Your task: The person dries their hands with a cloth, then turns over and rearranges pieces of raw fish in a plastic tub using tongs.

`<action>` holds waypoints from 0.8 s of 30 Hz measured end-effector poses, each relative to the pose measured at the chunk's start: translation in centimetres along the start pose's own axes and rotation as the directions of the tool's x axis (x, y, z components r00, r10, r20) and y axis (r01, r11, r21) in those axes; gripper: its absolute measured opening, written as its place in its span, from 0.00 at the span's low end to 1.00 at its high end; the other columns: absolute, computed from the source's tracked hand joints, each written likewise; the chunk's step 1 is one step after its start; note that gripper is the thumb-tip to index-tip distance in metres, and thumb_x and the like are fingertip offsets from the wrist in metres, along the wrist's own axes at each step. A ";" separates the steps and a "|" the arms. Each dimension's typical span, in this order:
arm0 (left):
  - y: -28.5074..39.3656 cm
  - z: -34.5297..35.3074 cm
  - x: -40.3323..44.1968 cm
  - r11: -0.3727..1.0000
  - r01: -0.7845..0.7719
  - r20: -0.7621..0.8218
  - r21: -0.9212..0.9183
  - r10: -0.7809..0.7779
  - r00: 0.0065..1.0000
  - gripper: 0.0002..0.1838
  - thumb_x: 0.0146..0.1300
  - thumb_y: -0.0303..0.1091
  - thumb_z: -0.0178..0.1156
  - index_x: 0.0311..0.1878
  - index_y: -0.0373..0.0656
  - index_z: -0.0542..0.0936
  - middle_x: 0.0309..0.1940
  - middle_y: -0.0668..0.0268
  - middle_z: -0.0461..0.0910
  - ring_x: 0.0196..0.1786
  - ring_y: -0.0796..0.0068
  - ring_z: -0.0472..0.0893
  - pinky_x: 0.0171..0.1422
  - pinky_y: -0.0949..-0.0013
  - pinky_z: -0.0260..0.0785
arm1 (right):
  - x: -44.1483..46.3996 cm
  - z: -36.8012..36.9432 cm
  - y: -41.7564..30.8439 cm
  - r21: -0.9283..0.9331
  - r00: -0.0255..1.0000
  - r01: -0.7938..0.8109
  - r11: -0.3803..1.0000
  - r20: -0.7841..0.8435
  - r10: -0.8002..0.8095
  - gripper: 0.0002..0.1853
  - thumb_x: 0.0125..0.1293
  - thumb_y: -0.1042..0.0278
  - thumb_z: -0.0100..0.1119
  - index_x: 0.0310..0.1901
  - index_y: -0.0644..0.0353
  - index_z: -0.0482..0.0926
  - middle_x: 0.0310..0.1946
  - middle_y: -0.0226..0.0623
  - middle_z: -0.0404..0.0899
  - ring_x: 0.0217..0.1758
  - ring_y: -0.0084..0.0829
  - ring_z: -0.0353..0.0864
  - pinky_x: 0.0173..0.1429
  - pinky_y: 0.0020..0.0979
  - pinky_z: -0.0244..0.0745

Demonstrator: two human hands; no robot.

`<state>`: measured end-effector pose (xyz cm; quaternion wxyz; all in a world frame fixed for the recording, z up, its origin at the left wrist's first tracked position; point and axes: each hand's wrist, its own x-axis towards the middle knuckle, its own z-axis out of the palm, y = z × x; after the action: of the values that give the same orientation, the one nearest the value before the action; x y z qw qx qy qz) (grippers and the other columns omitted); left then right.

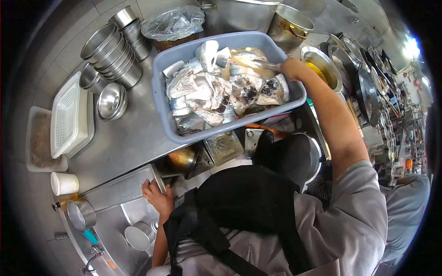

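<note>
A grey plastic tub holds cut fish pieces and fish heads in murky brownish liquid. My right hand is closed at the tub's far right rim, around a shiny metal utensil. This utensil reaches into the liquid among the fish; its exact kind is hard to make out. Lower left, my left hand grips the metal edge of the sink, fingers on one side and thumb on the other. It is well apart from the tub.
Stacked steel pots, steel bowls and white baskets stand on the steel counter. A small pot is by the sink. A pan of yellow oil stands right of the tub. Another person is at right.
</note>
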<state>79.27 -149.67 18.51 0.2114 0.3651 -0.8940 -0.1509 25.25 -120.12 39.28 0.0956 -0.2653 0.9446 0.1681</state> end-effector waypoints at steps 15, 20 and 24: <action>-0.4 0.2 0.0 1.000 -0.012 -0.026 0.005 0.012 1.000 0.29 0.50 0.32 0.71 0.58 0.40 0.74 0.65 0.46 0.66 0.70 0.39 0.62 0.72 0.41 0.57 | -3.6 -1.2 1.8 0.439 0.948 -0.095 0.893 -0.234 0.216 0.21 0.70 0.46 0.58 0.50 0.55 0.86 0.47 0.52 0.85 0.53 0.50 0.84 0.58 0.48 0.78; -0.5 0.4 0.0 1.000 -0.008 -0.038 0.013 0.009 0.999 0.30 0.49 0.32 0.72 0.58 0.41 0.74 0.65 0.47 0.66 0.70 0.39 0.62 0.72 0.41 0.58 | -6.5 -6.5 2.7 0.237 0.882 -0.066 0.969 -0.440 0.167 0.20 0.69 0.45 0.59 0.47 0.53 0.86 0.39 0.50 0.86 0.45 0.53 0.85 0.50 0.48 0.78; -0.7 0.5 -0.1 1.000 -0.002 -0.035 0.009 0.002 0.999 0.31 0.49 0.32 0.73 0.58 0.41 0.74 0.65 0.48 0.66 0.71 0.38 0.62 0.73 0.40 0.57 | -7.2 -10.7 0.6 0.167 0.846 -0.035 0.985 -0.520 0.118 0.20 0.70 0.45 0.58 0.47 0.53 0.85 0.37 0.50 0.85 0.43 0.52 0.84 0.46 0.49 0.76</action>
<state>79.54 -150.02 17.72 0.2255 0.3678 -0.8912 -0.1402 30.05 -120.22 51.27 -0.1545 -0.2553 0.9542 0.0202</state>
